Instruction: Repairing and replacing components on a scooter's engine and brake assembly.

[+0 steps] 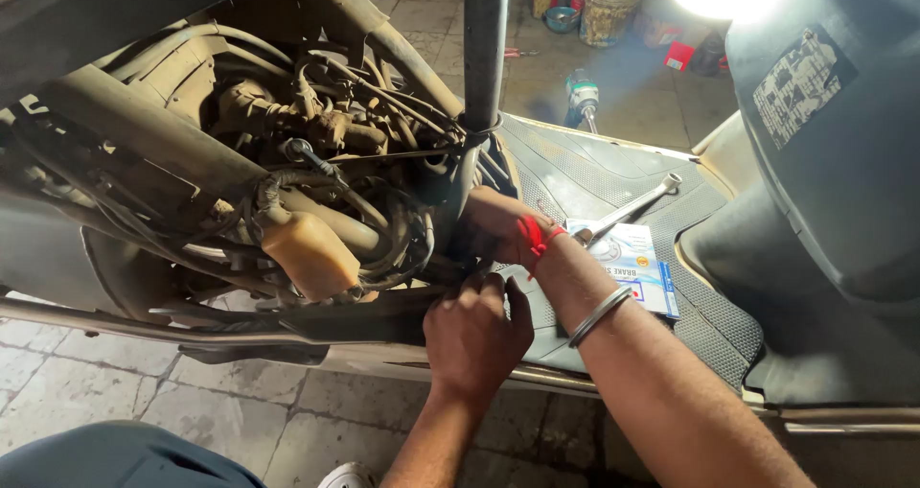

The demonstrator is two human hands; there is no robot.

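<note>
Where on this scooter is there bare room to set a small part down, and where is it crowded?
Bare room: the grey ribbed rubber footboard mat above the silver spanner, and its strip right of the blue-white cardboard box. Crowded: the dusty cable tangle where the left hand and right hand work.

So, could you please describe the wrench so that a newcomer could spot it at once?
Start at the scooter's grey ribbed floor mat, right of the exposed engine bay. A small white and blue box lies on it beside the right hand. The wrench rests across that box, the only shiny metal bar there.
</note>
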